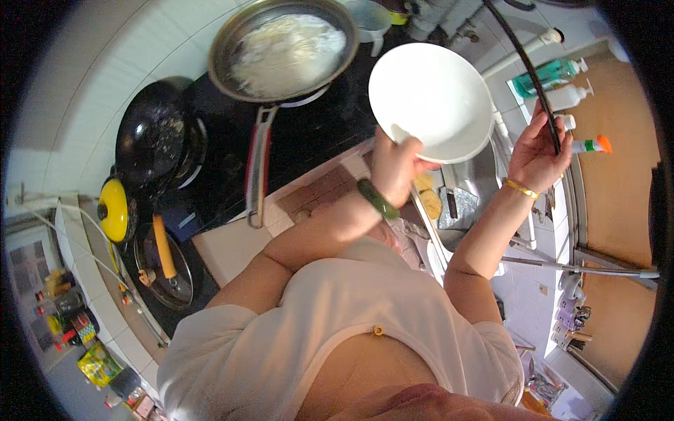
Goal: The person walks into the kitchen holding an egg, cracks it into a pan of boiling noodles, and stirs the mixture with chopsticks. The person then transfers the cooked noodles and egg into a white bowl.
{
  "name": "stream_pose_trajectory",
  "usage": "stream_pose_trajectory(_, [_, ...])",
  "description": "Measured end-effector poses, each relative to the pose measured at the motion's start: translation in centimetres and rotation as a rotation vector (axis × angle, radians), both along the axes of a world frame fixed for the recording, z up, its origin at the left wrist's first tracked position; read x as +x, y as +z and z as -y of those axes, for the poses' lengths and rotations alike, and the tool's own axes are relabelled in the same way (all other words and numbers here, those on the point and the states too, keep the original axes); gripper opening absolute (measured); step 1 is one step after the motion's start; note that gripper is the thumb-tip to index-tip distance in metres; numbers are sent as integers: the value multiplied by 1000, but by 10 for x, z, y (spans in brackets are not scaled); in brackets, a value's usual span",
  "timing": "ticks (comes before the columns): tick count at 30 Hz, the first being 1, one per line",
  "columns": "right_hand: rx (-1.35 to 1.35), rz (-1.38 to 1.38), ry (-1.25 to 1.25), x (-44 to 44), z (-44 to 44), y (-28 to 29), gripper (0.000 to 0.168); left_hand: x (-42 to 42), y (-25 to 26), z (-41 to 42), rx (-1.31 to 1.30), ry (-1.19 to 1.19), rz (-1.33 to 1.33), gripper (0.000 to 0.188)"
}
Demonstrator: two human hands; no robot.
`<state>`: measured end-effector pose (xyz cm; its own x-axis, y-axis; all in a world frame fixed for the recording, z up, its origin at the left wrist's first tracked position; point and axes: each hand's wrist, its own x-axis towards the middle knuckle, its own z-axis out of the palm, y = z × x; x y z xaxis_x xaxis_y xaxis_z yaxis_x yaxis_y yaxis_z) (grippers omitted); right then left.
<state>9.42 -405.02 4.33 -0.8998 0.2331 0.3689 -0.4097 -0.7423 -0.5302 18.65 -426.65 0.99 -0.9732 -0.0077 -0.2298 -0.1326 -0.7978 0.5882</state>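
Observation:
A white bowl (pixel 432 100) is tilted so that its inside faces me. My left hand (pixel 397 166), with a green bangle at the wrist, grips its near rim. To the right, my right hand (pixel 539 150), wearing a yellow bracelet, holds a long, thin, dark rod-like utensil (pixel 518 47); its far end runs out of view at the top. Left of the bowl, a frying pan (pixel 216 68) rests on the black cooktop (pixel 300 137). Whitish, cloudy food or liquid (pixel 289 55) fills much of the pan, whose metal-and-red handle points towards me.
On the left stand a black wok (pixel 150 131), a yellow lid (pixel 114 210) and a glass lid (pixel 181 273). A clear jug (pixel 368 21) is beyond the pan. Yellow sponges (pixel 429 200) lie near the sink at right. Pump bottles (pixel 566 97) line the ledge behind my right hand.

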Motion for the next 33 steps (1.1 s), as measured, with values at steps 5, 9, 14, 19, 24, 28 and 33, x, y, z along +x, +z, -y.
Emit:
stream_pose_trajectory(5, [65, 36, 23, 2, 62, 29, 37, 69, 57, 72, 214, 5, -99, 54])
stream_pose_trajectory(9, [396, 118, -40, -9, 137, 27, 28, 85, 66, 168, -8, 93, -202, 54])
stream_pose_trajectory(14, [800, 232, 200, -48, 223, -29, 27, 100, 51, 286, -333, 319, -348, 58])
stream_pose_trajectory(19, [1103, 430, 269, -51, 271, -26, 26, 99, 28, 312, -469, 591, -285, 62])
stream_pose_trajectory(24, [895, 507, 268, -68, 292, -63, 25, 99, 17, 315, -340, 589, -248, 61])
stream_pose_trajectory(28, [868, 560, 300, -77, 308, -78, 28, 96, 14, 321, -348, 574, -216, 60])
stream_pose_trajectory(33, [771, 589, 402, -98, 334, -95, 23, 90, 13, 322, -355, 629, -184, 57])
